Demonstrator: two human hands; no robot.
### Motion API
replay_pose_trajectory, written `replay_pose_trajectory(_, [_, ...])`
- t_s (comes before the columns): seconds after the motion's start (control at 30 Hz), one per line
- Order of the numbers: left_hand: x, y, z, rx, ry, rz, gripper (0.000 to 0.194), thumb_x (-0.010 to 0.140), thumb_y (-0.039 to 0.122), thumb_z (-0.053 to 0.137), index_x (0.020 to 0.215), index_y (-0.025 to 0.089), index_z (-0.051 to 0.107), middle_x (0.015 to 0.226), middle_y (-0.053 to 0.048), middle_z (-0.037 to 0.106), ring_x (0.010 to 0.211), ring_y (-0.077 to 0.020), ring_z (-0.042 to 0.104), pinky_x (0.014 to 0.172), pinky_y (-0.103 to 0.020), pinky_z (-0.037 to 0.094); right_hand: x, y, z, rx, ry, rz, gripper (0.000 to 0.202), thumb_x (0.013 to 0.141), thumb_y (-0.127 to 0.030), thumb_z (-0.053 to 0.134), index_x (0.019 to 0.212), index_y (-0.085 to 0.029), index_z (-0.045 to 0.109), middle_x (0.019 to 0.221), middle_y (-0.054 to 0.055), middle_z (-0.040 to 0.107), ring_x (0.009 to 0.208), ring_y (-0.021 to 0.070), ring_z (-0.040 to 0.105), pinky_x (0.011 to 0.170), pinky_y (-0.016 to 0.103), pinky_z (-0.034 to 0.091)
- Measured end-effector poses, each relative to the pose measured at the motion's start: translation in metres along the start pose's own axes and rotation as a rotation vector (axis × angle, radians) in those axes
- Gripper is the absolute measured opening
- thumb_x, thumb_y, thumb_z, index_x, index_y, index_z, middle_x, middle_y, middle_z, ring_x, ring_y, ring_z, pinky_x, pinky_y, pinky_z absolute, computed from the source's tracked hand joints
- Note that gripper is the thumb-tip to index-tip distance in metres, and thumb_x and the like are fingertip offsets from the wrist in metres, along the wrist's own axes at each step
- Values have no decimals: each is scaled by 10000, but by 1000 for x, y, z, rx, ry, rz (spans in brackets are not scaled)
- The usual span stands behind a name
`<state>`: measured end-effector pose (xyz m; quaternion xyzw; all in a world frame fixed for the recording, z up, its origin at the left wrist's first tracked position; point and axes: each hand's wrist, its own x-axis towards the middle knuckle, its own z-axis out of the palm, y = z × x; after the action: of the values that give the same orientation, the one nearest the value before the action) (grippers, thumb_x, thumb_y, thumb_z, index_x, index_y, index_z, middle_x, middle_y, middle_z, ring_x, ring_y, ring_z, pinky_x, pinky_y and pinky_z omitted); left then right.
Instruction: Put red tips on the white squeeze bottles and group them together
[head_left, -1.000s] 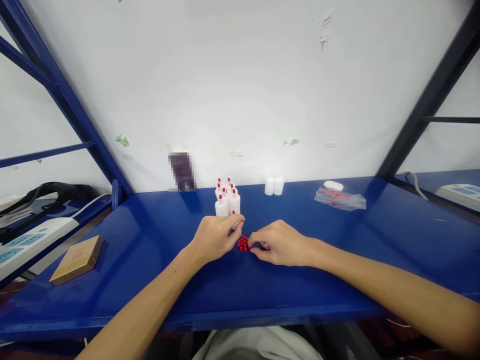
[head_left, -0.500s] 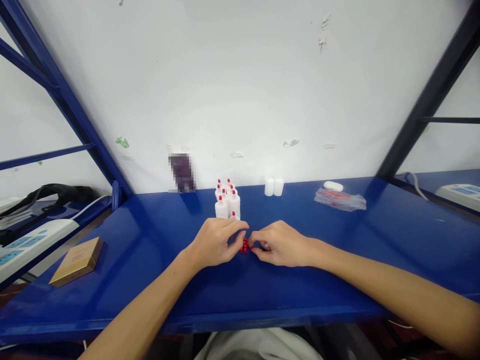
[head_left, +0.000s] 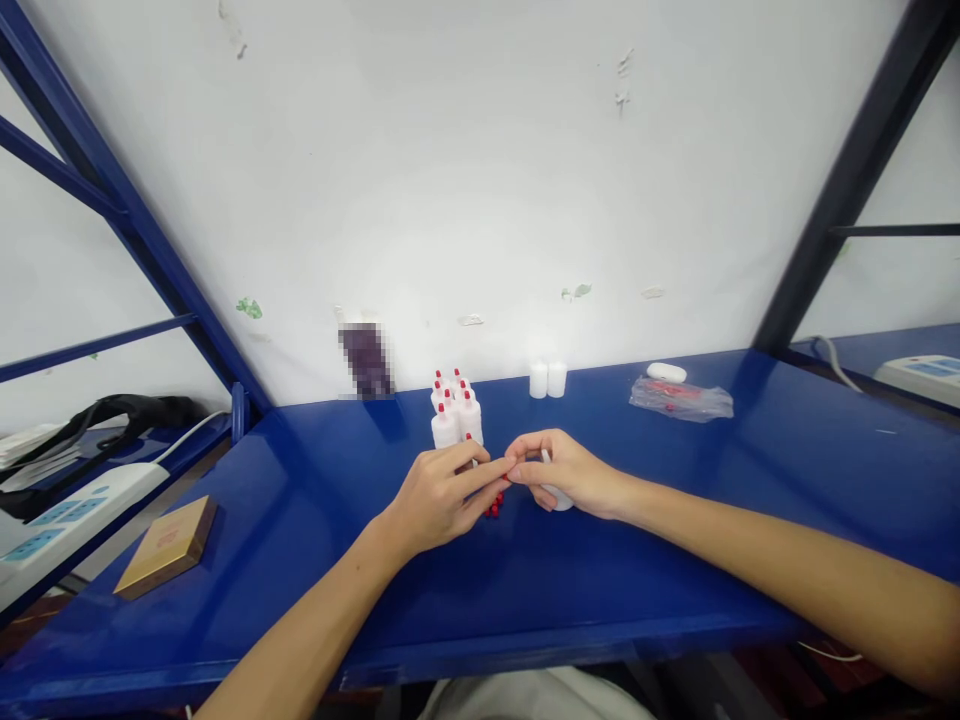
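My left hand (head_left: pixel 450 493) reaches over a small cluster of red caps (head_left: pixel 493 508) on the blue table. Its fingertips meet those of my right hand (head_left: pixel 564 470), and both pinch a small red cap (head_left: pixel 507 478) that is mostly hidden. A white bottle (head_left: pixel 557 498) shows under and between my right hand's fingers, its pale tip poking up by the thumb. Whether those fingers grip the bottle I cannot tell. Just behind my left hand stand several white bottles with red pointed caps (head_left: pixel 445 428), grouped closely.
Two white bottles (head_left: pixel 547 380) without red caps stand near the wall. Right of them lie a clear plastic bag (head_left: pixel 680 399) with red pieces and a white oval item (head_left: pixel 667 373). A gold box (head_left: pixel 166 545) and a power strip (head_left: pixel 82 510) lie left.
My right hand has lifted from the red caps and met my left fingertips, with a red cap between them. More of the white bottle at my right hand shows. The view has shifted slightly.
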<state>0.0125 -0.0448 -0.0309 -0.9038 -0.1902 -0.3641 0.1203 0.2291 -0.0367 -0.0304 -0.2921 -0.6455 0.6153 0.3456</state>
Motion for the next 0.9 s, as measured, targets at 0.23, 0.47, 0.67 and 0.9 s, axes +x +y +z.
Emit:
replay_pose_trajectory(0.23, [2, 6, 4, -28, 80, -17, 193, 884, 137, 629, 1075, 170, 624, 847, -37, 649, 703, -105, 602, 617, -215, 488, -10, 0, 6, -261, -31, -150, 261, 904, -423, 587, 998, -183, 543, 596, -62, 530, 491, 94, 461, 485, 219, 373])
replay_pose_trajectory(0.47, [7, 16, 9, -24, 61, 58, 112, 894, 149, 606, 1003, 170, 621, 805, -22, 639, 673, -108, 593, 589, -224, 460, -19, -4, 10, -750, -66, -353, 228, 948, -311, 502, 1147, -203, 480, 697, -47, 541, 576, 119, 450, 574, 243, 334])
replay_pose_trajectory(0.67, [10, 18, 12, 3, 61, 67, 50, 908, 158, 577, 927, 163, 623, 788, -25, 646, 653, -116, 594, 586, -232, 460, -20, -7, 15, -890, -40, -343, 94, 920, -209, 430, 1014, -210, 433, 708, -36, 528, 570, 138, 463, 577, 253, 324])
replay_pose_trajectory(0.9, [10, 20, 16, 45, 24, 90, 70, 918, 189, 563, 896, 156, 621, 748, -29, 630, 615, -127, 563, 565, -245, 452, -22, -9, 18, -891, -54, -352, 185, 846, -127, 379, 1009, -202, 427, 658, -44, 465, 518, 141, 397, 541, 265, 292])
